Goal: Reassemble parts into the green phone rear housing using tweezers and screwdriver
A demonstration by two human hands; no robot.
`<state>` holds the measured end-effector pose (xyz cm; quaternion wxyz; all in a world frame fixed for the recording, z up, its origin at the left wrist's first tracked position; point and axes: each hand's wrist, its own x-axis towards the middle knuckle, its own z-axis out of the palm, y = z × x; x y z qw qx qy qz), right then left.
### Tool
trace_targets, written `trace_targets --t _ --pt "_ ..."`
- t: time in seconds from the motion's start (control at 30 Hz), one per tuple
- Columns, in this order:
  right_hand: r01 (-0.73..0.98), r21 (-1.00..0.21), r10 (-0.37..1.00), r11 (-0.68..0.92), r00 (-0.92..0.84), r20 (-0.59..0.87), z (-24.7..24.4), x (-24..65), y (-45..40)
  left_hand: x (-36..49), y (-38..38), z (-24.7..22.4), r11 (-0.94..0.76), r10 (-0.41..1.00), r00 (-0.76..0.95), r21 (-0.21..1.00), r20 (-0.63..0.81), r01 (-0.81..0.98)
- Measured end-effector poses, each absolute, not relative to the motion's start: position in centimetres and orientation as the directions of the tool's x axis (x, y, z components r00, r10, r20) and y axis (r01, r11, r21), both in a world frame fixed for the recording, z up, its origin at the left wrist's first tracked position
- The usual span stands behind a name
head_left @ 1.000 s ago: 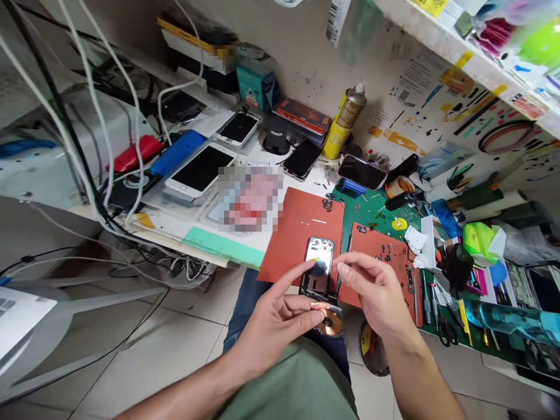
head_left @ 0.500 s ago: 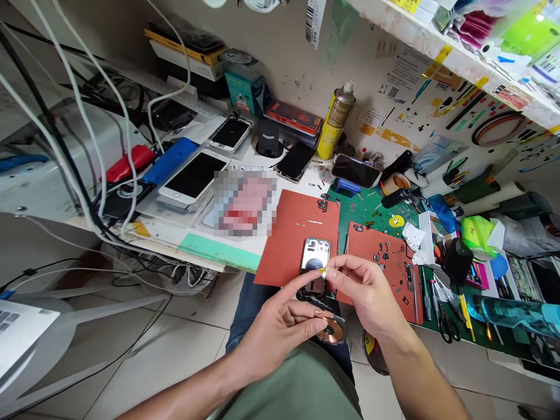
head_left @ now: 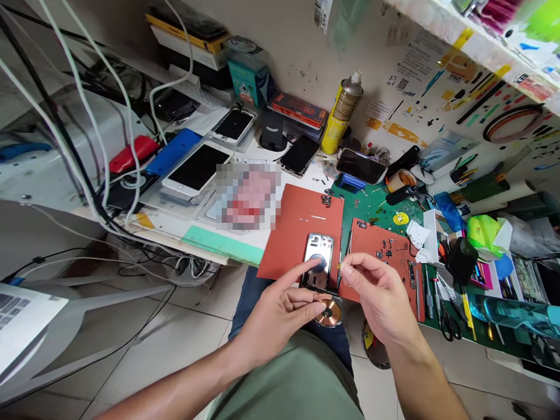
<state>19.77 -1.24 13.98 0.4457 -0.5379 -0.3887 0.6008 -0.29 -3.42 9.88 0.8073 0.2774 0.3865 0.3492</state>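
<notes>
My left hand (head_left: 280,309) is closed, its thumb and bent fingers pinching the edge of a copper charging coil (head_left: 333,312). Its index finger points out over a silvery phone housing (head_left: 324,242), which lies on a red-brown mat (head_left: 286,224). Just to the right, my right hand (head_left: 387,294) has thumb and forefinger pressed together. A tiny yellowish bit shows at these fingertips, too small to name. The two hands are apart. Part of the housing is hidden behind my left fingers.
A second red-brown mat (head_left: 367,280) carries small parts and screws. Scissors (head_left: 449,324) and a blue bottle (head_left: 511,315) lie to the right. Several phones, among them a white phone (head_left: 196,170), and a yellow spray can (head_left: 343,114) stand behind. Cables (head_left: 70,116) hang at the left.
My right hand has drawn away to the right from my left index fingertip, with the yellowish bit at its fingers. The coil has risen slightly in view, still in my left hand.
</notes>
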Motion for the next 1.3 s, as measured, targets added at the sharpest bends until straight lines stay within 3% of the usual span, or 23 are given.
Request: trace_targets --t 0.37,0.77,1.3 --pt "-0.125 -0.940 0.942 -0.316 0.077 -0.327 11.3 19.9 -6.3 -0.1 -2.5 10.3 0.600 0.777 0.435 0.745 -0.455 -0.291" --pt "-0.157 -0.945 0.936 -0.288 0.164 -0.313 10.3 19.5 -6.4 0.1 -3.0 10.3 0.581 0.781 0.444 0.773 -0.439 -0.257" --pt "-0.197 -0.951 0.921 -0.236 0.267 -0.284 10.5 18.4 -6.3 2.0 -4.3 9.5 0.538 0.843 0.243 0.759 -0.481 -0.365"
